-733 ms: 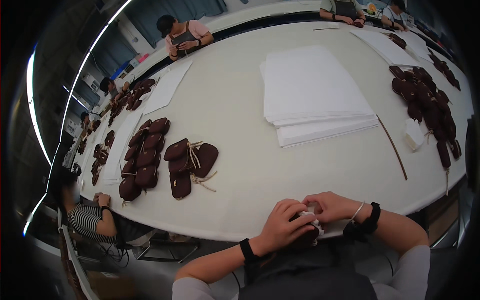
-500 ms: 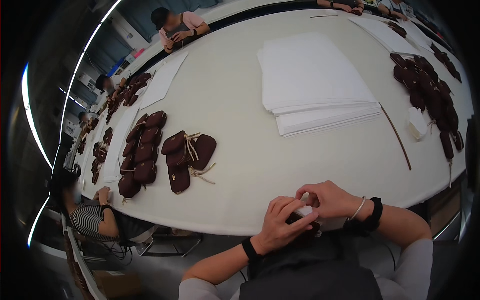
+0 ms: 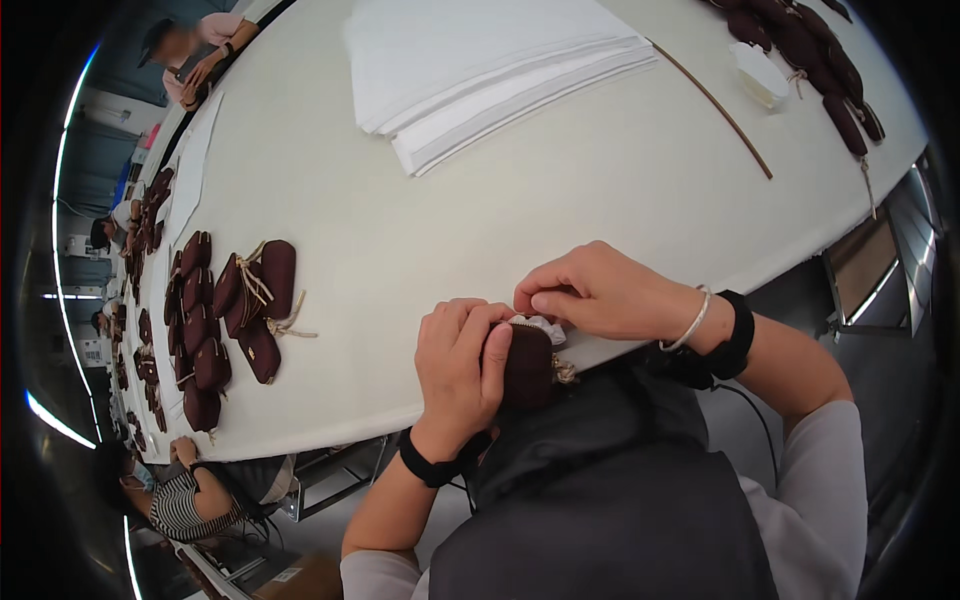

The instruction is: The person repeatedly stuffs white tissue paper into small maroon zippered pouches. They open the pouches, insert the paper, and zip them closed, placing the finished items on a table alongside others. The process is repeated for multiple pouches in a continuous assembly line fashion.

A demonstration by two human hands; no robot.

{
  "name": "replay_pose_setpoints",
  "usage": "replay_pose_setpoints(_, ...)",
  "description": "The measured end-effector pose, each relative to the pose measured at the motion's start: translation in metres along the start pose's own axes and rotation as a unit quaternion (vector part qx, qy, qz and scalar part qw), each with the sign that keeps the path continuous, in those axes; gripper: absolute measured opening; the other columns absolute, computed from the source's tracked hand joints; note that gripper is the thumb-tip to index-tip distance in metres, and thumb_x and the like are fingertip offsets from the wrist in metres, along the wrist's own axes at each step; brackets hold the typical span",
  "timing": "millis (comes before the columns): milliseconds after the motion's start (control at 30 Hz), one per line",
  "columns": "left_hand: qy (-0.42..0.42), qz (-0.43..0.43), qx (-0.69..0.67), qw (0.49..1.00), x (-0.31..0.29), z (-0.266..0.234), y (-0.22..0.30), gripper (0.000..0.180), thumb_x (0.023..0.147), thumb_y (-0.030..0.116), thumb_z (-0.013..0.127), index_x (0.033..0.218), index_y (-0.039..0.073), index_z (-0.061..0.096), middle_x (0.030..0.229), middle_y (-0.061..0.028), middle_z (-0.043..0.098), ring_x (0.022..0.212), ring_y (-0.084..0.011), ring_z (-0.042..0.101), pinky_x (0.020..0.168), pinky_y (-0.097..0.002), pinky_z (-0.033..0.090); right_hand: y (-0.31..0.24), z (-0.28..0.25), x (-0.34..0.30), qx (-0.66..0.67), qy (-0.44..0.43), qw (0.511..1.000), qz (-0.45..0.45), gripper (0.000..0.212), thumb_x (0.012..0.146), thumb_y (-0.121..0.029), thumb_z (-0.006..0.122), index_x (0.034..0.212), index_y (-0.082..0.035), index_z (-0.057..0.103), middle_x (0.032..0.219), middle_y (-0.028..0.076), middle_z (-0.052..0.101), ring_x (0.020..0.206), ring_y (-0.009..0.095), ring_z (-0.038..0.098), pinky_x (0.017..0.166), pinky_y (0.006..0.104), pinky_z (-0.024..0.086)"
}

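Maroon pouch [image 3: 528,370], nine-o'clock side clamped in our left fingers [image 3: 495,358]; right fingers [image 3: 550,279] curled at one o'clock, hold unclear, apparently adjusting white stuffing [image 3: 546,329], next needing steadiness.

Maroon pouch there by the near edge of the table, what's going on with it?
A person's left hand holds the maroon pouch near the edge of the table. The right hand is at the white material by the pouch's zipper; whether it grips it is unclear. More maroon pouches lie to the left, and white sheets lie stacked farther across.
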State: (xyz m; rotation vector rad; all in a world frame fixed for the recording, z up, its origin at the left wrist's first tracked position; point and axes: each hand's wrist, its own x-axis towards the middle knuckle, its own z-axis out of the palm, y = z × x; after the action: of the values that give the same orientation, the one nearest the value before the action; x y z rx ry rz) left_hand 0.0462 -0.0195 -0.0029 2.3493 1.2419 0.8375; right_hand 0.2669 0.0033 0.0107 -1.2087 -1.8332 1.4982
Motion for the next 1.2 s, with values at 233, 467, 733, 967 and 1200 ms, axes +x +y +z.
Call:
replay_pose_setpoints(233,-0.073,-0.035,0.001,0.997,0.010,-0.001,0.002,0.016,0.099,0.019,0.058,0.096,0.008,0.069,0.092,-0.0064,0.061,0.083,-0.0248,0.056,0.075,-0.0368,0.042,0.026,0.035,-0.040,0.098,0.146,0.982,-0.070,0.024,0.086,-0.002,0.067,0.110,0.001,0.068,0.096,0.016,0.071,0.079,0.026,0.069,0.075,0.0337,0.055)
replay_pose_setpoints(467,-0.092,0.005,0.043,0.995,0.018,-0.004,0.004,0.009,0.093,0.014,0.064,0.093,0.008,0.071,0.091,-0.0040,0.064,0.085,-0.0248,0.057,0.082,-0.0366,0.043,0.034,0.042,-0.035,0.069,0.218,0.967,-0.114,0.013,0.084,-0.003,0.070,0.096,-0.003,0.073,0.083,0.010,0.071,0.076,0.026,0.070,0.069,0.0327,0.055)
replay_pose_setpoints(733,-0.153,0.032,0.039,0.987,0.024,-0.003,0.007,0.008,0.089,0.016,0.067,0.094,0.011,0.072,0.091,-0.0030,0.068,0.083,-0.0235,0.058,0.077,-0.0354,0.041,0.032,0.043,-0.029,0.114,0.209,0.968,-0.079,0.010,0.084,-0.001,0.072,0.093,-0.004,0.068,0.082,0.008,0.070,0.076,0.020,0.072,0.070,0.0287,0.057)
replay_pose_setpoints(967,-0.127,0.040,0.014,0.991,0.019,-0.002,0.003,0.010,0.090,0.017,0.066,0.089,0.011,0.075,0.088,-0.0023,0.068,0.081,-0.0221,0.059,0.077,-0.0352,0.041,0.043,0.042,-0.032,0.006,0.226,0.962,-0.154,0.008,0.085,-0.008,0.073,0.091,-0.006,0.069,0.081,0.006,0.069,0.075,0.022,0.068,0.065,0.0326,0.054)
replay_pose_setpoints(1200,-0.088,0.027,0.002,0.996,0.015,0.001,0.003,0.010,0.090,0.018,0.067,0.089,0.012,0.075,0.086,-0.0019,0.068,0.080,-0.0213,0.059,0.077,-0.0347,0.040,0.049,0.047,-0.035,-0.061,0.242,0.946,-0.205,0.011,0.080,-0.006,0.071,0.091,-0.008,0.073,0.085,0.002,0.068,0.075,0.020,0.063,0.063,0.0308,0.052)
